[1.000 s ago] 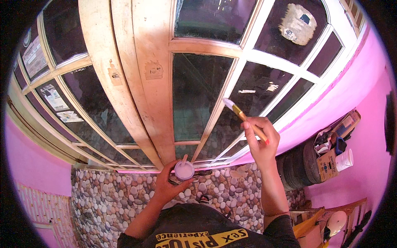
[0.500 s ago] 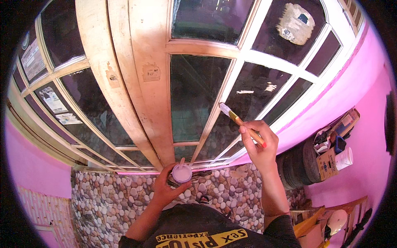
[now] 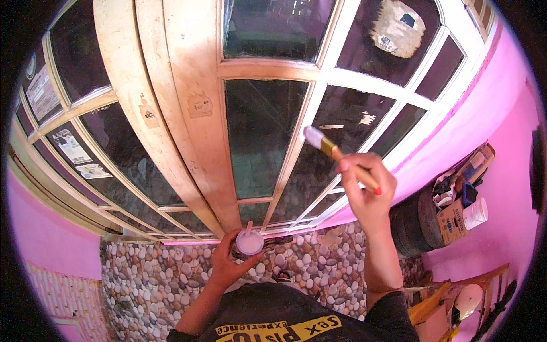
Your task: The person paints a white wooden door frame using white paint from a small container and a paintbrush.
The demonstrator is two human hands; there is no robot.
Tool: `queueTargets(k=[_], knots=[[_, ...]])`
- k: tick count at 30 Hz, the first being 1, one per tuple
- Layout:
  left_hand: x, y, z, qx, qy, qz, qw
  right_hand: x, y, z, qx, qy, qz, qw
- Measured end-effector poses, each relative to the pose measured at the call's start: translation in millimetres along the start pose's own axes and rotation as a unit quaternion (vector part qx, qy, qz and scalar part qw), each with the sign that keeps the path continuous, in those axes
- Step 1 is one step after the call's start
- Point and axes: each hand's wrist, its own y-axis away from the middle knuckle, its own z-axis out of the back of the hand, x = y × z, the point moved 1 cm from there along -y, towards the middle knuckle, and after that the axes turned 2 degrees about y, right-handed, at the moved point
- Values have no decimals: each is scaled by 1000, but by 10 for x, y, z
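My right hand (image 3: 371, 191) is closed round the wooden handle of a paintbrush (image 3: 336, 154), its tip end red and its bristles coated in pale paint. The bristles are at the white upright bar (image 3: 296, 145) of the glazed door frame; whether they touch it I cannot tell. Low in front of me, my left hand (image 3: 231, 259) grips a small cup (image 3: 249, 241) of pale lilac paint. A flat wooden stick (image 3: 249, 227) leans in the cup. Left of the bar is a dark glass pane (image 3: 262, 137).
Worn cream door boards (image 3: 196, 131) stand left of the panes, with torn sticker remains. At right, black tyres (image 3: 413, 228), a cardboard box (image 3: 452, 221) and a white bucket (image 3: 475, 213) sit by the pink wall (image 3: 501, 148). Pebble-patterned flooring (image 3: 154, 285) lies below.
My right hand has shifted slightly right, and the brush bristles have risen along the white bar. The view has swung a little. My left hand keeps hold of the cup.
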Motion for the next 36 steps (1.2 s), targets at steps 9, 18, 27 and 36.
queueTargets(k=[9,18,27,36], knots=[[-56,-16,-21,15,44,23,999,88,-389,41,-73,-11,47,996],[-32,-1,17,18,-2,16,1000,125,-126,-17,24,38,33,998],[-44,-29,-14,19,19,25,999,238,-562,47,-82,-14,73,994],[25,-5,47,32,-25,10,999,78,-31,-25,41,25,32,998]])
